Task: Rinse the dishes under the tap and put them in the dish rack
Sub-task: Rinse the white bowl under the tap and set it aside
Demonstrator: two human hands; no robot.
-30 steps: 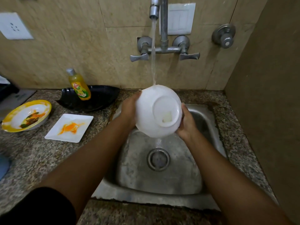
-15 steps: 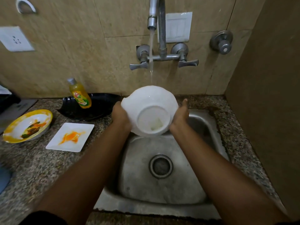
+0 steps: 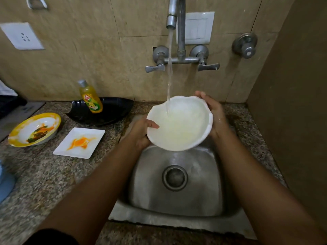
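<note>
A white bowl [image 3: 182, 126] is held open side up over the steel sink [image 3: 177, 200], and water from the tap [image 3: 171, 16] streams into it. My left hand [image 3: 141, 132] grips its left rim, thumb over the edge. My right hand [image 3: 215, 114] holds the right rim from behind. On the counter to the left lie a yellow-rimmed bowl [image 3: 34, 129] and a square white plate [image 3: 79, 142], both with orange food stains. A black dish [image 3: 113, 110] lies behind them. No dish rack is in view.
A yellow dish-soap bottle [image 3: 90, 98] leans in the black dish. The tap's two handles [image 3: 182, 65] stick out from the tiled wall. A brown side wall [image 3: 292, 103] closes in the right. Something blue [image 3: 6, 184] shows at the left edge of the granite counter [image 3: 44, 183].
The bowl has been turned over from base facing me to open side up, and water now runs into it. My hands shifted on its rim.
</note>
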